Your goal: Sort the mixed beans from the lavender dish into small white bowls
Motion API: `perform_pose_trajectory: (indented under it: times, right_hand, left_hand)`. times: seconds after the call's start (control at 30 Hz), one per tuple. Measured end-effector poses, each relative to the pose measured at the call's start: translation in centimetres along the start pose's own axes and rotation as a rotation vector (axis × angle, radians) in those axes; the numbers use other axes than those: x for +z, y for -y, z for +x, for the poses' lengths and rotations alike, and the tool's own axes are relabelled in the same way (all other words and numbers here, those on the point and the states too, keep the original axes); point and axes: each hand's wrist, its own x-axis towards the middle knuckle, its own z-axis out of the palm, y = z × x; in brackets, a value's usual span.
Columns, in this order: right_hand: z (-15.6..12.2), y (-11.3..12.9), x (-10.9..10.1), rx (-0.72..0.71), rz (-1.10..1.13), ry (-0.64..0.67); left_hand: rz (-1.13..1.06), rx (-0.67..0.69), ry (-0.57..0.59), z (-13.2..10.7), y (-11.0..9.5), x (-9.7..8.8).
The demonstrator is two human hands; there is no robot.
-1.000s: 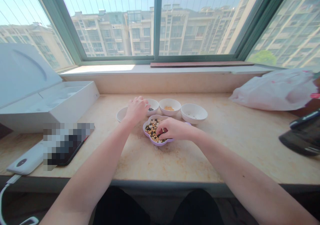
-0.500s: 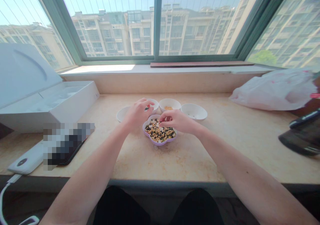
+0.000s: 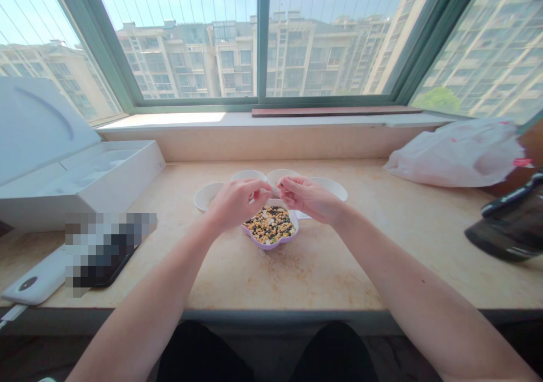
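A purple flower-shaped bowl [image 3: 272, 245] holds mixed beans [image 3: 268, 227] in black, yellow and white. My left hand [image 3: 238, 202] is over the bowl's far left side, its fingers curled together; what they hold, if anything, is hidden. From the right, my right hand [image 3: 311, 199] meets it, with thumb and forefinger pinched on a small dark bean [image 3: 282, 185]. The fingertips of both hands are close together above the bowl's far rim. Behind them stand several white bowls, among them a left one [image 3: 204, 197] and a right one [image 3: 333, 187], partly covered by the hands.
An open white box [image 3: 123, 181] stands at the left, with a white power bank [image 3: 40, 277] and a dark phone-like object [image 3: 110, 269], partly pixelated, before it. At the right are a white plastic bag [image 3: 453, 158] and a dark glossy container [image 3: 504, 232]. The counter edge runs along the front.
My left hand has moved from the back bowl toward the right hand. My right hand has lifted from the beans, now pinching a dark bean. The view has shifted slightly.
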Motion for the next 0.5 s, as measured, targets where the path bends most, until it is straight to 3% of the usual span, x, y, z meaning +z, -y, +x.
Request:
perform_pose_trajectory:
  times: [0.13,0.3,0.5]
  right_hand:
    - [-0.2,0.2,0.2,0.044,0.132,0.026]
    - [-0.4,0.4,0.6,0.134,0.254,-0.041]
    - [-0.2,-0.6,0.6,0.108,0.270,0.074]
  left_hand:
    - [-0.048,-0.047,-0.055,-0.1,-0.6,0.3]
    - [-0.102,-0.076,-0.110,-0.3,-1.5,1.1]
    - [-0.135,-0.043,-0.144,-0.3,-1.5,1.8]
